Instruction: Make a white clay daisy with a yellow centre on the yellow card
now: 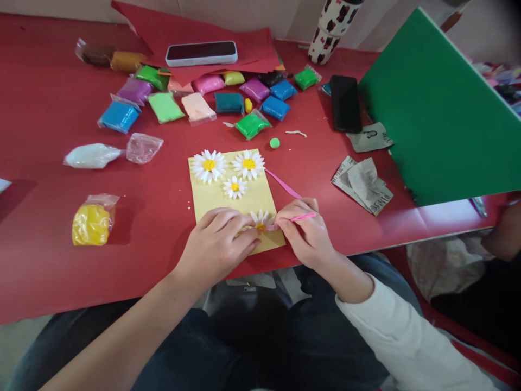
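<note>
A pale yellow card lies at the table's front edge, with several white clay daisies on it. Two larger daisies sit along its top, and a smaller daisy is below them. My left hand rests over the lower card, thumb and forefinger closed at the left side of the lowest daisy, partly covered. My right hand pinches a pink modelling tool, its tip at that daisy's yellow centre. A second pink tool lies between the card and my right hand.
Several bagged clay packs spread across the back. A yellow clay bag and white clay bag lie left. At right are a black phone, paper scraps and a green board. A green clay ball sits above the card.
</note>
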